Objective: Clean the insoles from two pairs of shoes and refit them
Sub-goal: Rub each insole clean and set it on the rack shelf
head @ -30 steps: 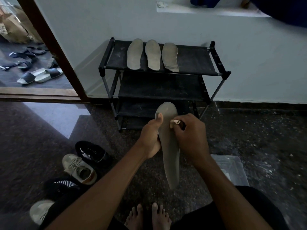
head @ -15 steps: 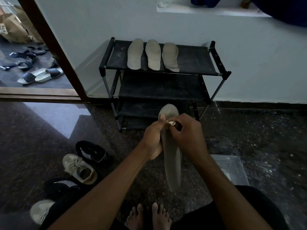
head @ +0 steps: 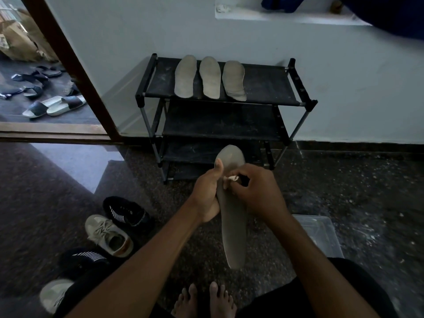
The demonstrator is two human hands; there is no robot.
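Dark speckled stone flooring (head: 355, 191) is filling most of the view. A black three-tier shoe rack (head: 263, 86) is standing on it against the pale wall. A clear plastic tub (head: 321, 235) is sitting on the floor just beside the person's right forearm.

To the left, four shoes are lying in a loose line: a black shoe (head: 126, 211) farthest from the person, then a grey sneaker (head: 107, 235), a second black shoe (head: 85, 258), and a second grey sneaker (head: 54, 292) nearest, partly hidden by the person's dark clothing. Through the doorway at upper left, a pair of slippers (head: 55, 105) is lying outside.

Three grey insoles are lying side by side on the rack's top shelf, toes toward the wall: the left one (head: 185, 76), the middle one (head: 210, 78) and the right one (head: 234, 81).

A fourth insole (head: 234, 230) is hanging in the air between the hands, toe end up in front of the rack's lowest shelf and heel end down above the bare feet (head: 204, 301). The left hand (head: 206, 193) is gripping its left edge, with the thumb lying along the upper part. The right hand (head: 257, 191) is curling over the insole's face from the right and pinching a small pale scrap (head: 231, 179), possibly a cloth or wipe, against the surface just below the toe area.
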